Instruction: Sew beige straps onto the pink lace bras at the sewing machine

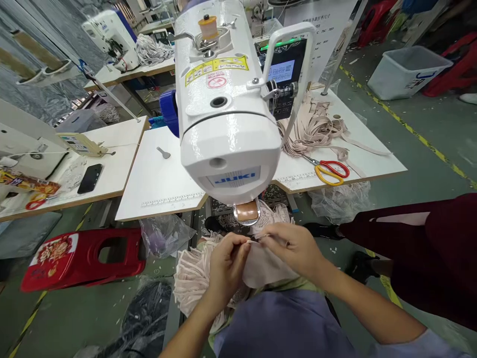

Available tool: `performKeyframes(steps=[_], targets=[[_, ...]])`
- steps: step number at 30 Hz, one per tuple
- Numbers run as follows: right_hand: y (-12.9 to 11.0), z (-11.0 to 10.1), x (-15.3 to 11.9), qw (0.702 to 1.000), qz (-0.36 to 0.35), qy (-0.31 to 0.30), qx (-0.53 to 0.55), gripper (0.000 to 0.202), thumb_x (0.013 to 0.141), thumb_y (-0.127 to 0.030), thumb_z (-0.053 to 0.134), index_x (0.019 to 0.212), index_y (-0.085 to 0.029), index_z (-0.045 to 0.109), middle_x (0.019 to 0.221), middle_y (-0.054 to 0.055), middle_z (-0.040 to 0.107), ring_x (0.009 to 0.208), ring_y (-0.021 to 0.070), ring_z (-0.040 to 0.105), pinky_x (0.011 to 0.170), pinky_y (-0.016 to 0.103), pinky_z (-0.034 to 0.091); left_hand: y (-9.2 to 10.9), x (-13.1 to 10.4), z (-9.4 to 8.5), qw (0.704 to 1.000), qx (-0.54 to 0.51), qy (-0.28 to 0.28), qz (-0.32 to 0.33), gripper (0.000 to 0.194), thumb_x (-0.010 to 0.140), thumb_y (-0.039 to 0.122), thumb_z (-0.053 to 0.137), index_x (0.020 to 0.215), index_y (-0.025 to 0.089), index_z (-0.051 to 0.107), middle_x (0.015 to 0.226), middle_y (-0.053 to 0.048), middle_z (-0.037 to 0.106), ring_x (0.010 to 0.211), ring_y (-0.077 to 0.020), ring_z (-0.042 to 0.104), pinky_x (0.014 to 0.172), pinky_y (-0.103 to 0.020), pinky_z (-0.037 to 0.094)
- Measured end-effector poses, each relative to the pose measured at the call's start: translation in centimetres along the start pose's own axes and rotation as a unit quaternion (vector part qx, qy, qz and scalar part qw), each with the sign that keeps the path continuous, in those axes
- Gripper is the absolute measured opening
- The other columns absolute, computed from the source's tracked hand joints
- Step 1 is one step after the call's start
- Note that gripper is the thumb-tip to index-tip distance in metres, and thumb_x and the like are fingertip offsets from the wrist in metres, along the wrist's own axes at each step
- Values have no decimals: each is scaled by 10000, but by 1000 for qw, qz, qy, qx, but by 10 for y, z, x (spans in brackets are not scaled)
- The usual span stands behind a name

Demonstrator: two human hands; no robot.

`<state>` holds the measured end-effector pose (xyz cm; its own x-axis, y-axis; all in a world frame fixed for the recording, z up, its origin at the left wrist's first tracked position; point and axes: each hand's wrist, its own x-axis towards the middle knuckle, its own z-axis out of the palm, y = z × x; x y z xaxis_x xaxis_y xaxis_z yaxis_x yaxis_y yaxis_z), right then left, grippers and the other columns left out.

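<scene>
Below the head of a white sewing machine (pixel 227 129), my two hands hold a pale pink fabric piece (pixel 266 266) by its upper edge. My left hand (pixel 229 263) pinches the edge between thumb and forefinger. Close beside it, my right hand (pixel 294 248) pinches the same edge, its fingers curled. The piece hangs down over my lap. Pale lace fabric (pixel 274 216) lies just past my right hand, under the machine head. A thick bundle of pale pink pieces (pixel 194 278) rests on the left, partly behind my left forearm.
Red-and-yellow scissors (pixel 330 171) and a heap of beige straps (pixel 313 124) lie on the right tabletop. A red stool (pixel 87 258) stands at left. Someone in dark red clothing (pixel 421 248) stands close on the right. A phone (pixel 90 179) lies on the left table.
</scene>
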<state>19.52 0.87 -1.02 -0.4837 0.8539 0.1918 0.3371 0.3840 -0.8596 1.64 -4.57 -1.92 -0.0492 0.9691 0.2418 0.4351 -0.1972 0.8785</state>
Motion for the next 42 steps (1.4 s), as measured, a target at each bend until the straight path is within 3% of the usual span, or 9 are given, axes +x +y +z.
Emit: performKeyframes(steps=[2, 6, 13, 18, 27, 36, 42], targets=[[0, -8, 9, 999, 0, -16, -38, 180, 914, -246, 529, 856, -204, 695, 778, 14, 710, 709, 137, 623, 656, 235, 424, 4, 3, -4, 997, 41, -23, 55, 108, 919, 152, 554, 889, 188, 652, 753, -4, 670, 665, -112, 625, 601, -188, 460], [-6, -20, 24, 992, 4, -124, -1, 176, 868, -196, 534, 770, -190, 680, 718, -6, 670, 684, 128, 580, 633, 230, 374, 13, 9, -12, 985, 95, -57, 133, 112, 915, 121, 549, 916, 178, 646, 728, 1, 673, 621, -97, 616, 574, -180, 436], [-12, -29, 30, 958, 119, -233, 122, 141, 813, -189, 575, 756, -174, 703, 713, -19, 684, 694, 125, 592, 644, 219, 398, 15, 15, -16, 973, 146, -69, 164, 122, 918, 139, 533, 884, 168, 646, 628, 20, 621, 537, -93, 572, 524, -193, 401], [-13, -31, 29, 961, 114, -232, 101, 147, 812, -178, 576, 779, -179, 720, 736, -21, 702, 710, 123, 602, 652, 215, 396, 15, 17, -19, 971, 123, -98, 182, 128, 943, 127, 534, 977, 168, 651, 741, -11, 698, 634, -101, 645, 585, -185, 451], [-19, -30, 25, 974, 44, -221, 37, 186, 823, -135, 569, 863, -177, 747, 799, -2, 732, 699, 123, 612, 676, 223, 392, 17, 17, -23, 974, 130, -91, 160, 64, 933, 158, 566, 913, 186, 620, 684, 23, 697, 550, -91, 628, 516, -169, 417], [-20, -33, 25, 974, 4, -225, -8, 174, 868, -165, 591, 939, -172, 750, 837, 22, 747, 691, 133, 622, 674, 233, 399, 13, 32, -32, 972, 40, -187, 134, 124, 922, 108, 572, 851, 191, 631, 727, 23, 687, 614, -76, 616, 582, -156, 424], [-19, -31, 21, 977, -2, -213, -7, 180, 913, -226, 580, 967, -180, 746, 851, 24, 751, 741, 142, 646, 674, 234, 408, 11, 35, -36, 969, 17, -220, 114, 135, 919, 110, 565, 863, 195, 654, 734, 19, 681, 624, -78, 608, 588, -156, 429]])
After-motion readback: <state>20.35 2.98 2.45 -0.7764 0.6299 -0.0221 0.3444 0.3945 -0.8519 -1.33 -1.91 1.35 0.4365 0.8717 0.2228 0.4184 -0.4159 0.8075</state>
